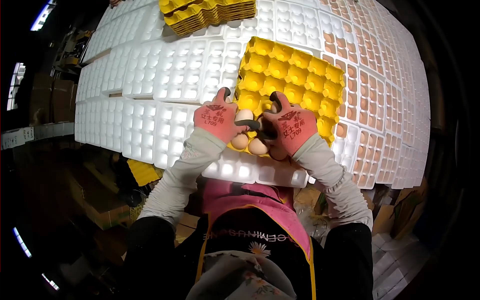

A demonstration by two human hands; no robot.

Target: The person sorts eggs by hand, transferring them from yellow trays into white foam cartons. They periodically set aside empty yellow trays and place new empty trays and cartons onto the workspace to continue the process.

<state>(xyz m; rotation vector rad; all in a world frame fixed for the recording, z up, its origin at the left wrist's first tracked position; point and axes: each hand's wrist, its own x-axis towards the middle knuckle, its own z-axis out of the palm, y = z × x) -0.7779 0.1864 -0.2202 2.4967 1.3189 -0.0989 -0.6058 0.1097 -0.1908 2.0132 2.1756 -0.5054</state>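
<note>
A yellow egg tray (295,75) lies tilted on the white trays, with several brown eggs in its near cups. My left hand (216,119), in a pink glove with dark fingertips, is at its left edge. Its index finger and thumb are spread apart around a pale egg (244,115), which sits in the tray. My right hand (291,126), gloved alike, is over the near middle of the tray, its fingers bent around an egg (274,106) that is partly covered. Just below the thumbs, two more eggs show, one of them a brown egg (258,146).
White foam trays (180,70) cover the table, and those at the right hold many eggs (370,100). A stack of yellow trays (210,17) stands at the back. Cardboard boxes (107,200) are on the floor at the left.
</note>
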